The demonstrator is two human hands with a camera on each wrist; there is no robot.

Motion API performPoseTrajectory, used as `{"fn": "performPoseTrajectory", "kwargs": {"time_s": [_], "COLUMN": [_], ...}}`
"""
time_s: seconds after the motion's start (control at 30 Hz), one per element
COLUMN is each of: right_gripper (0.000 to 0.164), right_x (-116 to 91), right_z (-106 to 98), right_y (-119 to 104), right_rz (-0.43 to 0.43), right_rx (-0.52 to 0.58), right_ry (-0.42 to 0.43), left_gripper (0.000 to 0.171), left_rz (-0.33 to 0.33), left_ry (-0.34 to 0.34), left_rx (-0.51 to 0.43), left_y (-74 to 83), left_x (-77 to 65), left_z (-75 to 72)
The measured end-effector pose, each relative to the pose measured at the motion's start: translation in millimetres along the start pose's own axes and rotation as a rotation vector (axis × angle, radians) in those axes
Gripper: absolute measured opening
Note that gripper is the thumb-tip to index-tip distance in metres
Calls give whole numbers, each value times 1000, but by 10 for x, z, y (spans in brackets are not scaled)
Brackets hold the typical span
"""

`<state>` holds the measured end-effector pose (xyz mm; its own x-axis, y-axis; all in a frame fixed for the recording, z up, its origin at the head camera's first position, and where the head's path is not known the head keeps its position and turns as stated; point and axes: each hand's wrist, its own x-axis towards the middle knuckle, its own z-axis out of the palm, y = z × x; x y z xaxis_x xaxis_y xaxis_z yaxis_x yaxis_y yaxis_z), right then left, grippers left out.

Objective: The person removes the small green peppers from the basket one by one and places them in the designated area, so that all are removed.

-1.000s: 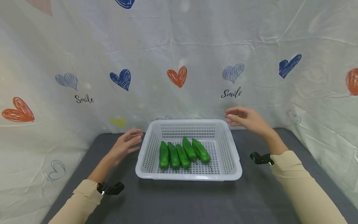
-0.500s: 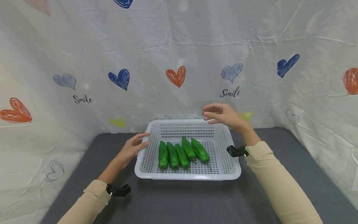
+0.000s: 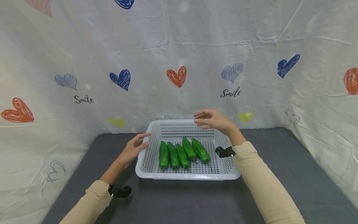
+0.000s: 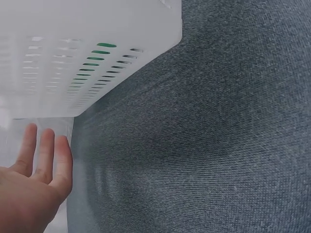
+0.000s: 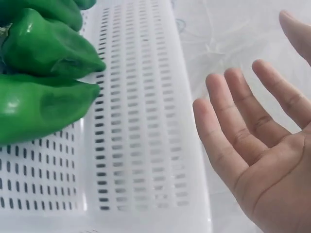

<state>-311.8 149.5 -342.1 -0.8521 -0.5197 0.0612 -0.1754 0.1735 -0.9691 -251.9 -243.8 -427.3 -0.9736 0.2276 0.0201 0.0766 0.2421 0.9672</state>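
Note:
A white plastic basket (image 3: pixel 188 176) with slotted walls stands on the dark table. Several green peppers (image 3: pixel 174 155) lie side by side on its floor, a little left of the middle. My left hand (image 3: pixel 133 148) is at the basket's left rim, its fingertips at the edge; whether they touch it I cannot tell. In the left wrist view its fingers (image 4: pixel 47 153) are extended beside the outer wall. Above the basket's back right part is my right hand (image 3: pixel 213 121), holding nothing. In the right wrist view, its fingers (image 5: pixel 248 107) are spread and relaxed, apart from the peppers.
Dark grey cloth covers the table (image 3: pixel 179 202) around the basket. Behind it hangs a pale curtain (image 3: pixel 195 40) printed with hearts and the word Smile. A black wrist device sits on each sleeve cuff.
My right hand has moved left, from beyond the basket's right corner to above its back part. My left hand has moved right to the left rim. The basket and peppers keep their places.

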Motion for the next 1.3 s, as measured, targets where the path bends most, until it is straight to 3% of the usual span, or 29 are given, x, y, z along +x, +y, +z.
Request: {"fn": "performPoseTrajectory", "kwargs": {"time_s": [0.57, 0.93, 1.3], "right_gripper": [52, 57, 53], "right_x": [95, 169, 132], "right_z": [137, 251, 280], "right_y": [289, 445, 554], "right_rz": [108, 169, 178], "right_rx": [-76, -94, -254], "right_ry": [-47, -6, 10], "left_gripper": [52, 51, 50], "left_rz": [9, -1, 12], "left_ry": [10, 12, 9], "left_rx": [11, 9, 9], "left_y": [-14, -25, -32], "left_x": [-6, -7, -12], "left_z": [8, 18, 11]}}
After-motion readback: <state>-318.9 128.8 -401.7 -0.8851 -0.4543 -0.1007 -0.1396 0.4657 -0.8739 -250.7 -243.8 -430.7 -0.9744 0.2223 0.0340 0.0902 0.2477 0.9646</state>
